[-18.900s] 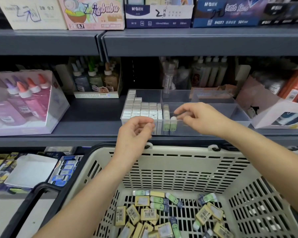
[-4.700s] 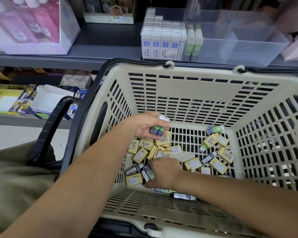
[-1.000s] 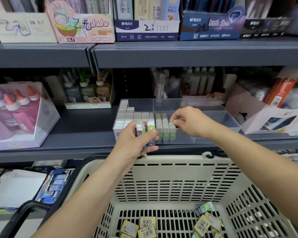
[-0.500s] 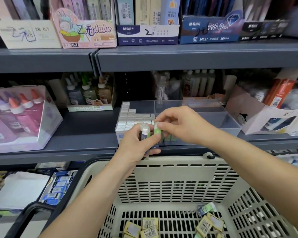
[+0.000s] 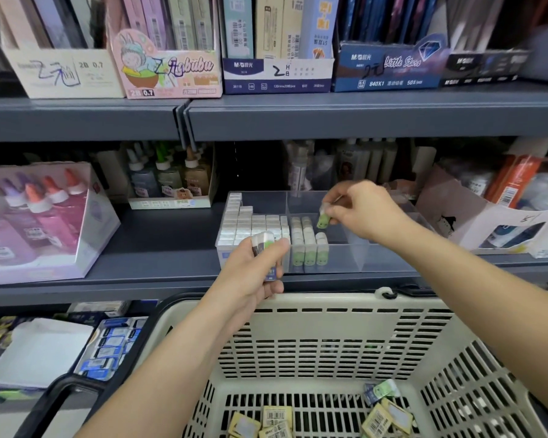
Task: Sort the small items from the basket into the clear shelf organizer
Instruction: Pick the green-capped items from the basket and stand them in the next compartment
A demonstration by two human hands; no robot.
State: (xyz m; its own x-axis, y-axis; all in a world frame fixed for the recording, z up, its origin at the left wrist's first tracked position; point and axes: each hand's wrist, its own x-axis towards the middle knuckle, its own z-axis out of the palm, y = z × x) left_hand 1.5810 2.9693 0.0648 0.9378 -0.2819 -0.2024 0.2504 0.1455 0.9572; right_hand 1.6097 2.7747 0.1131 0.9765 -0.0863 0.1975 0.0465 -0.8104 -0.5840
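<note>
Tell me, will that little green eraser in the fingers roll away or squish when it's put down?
Probably not roll: the green eraser looks blocky, and its twins stand upright in the clear organizer. It seems light, since the right hand holds it with just a fingertip pinch. Standing on end, it might tip if bumped.

left hand (image 5: pixel 250 276) and right hand (image 5: pixel 364 213) both bare, just beyond the basket (image 5: pixel 329 301) far rim, forearms bare as well, visible over the basket from its near side, uncovered up to the frame edge
</note>
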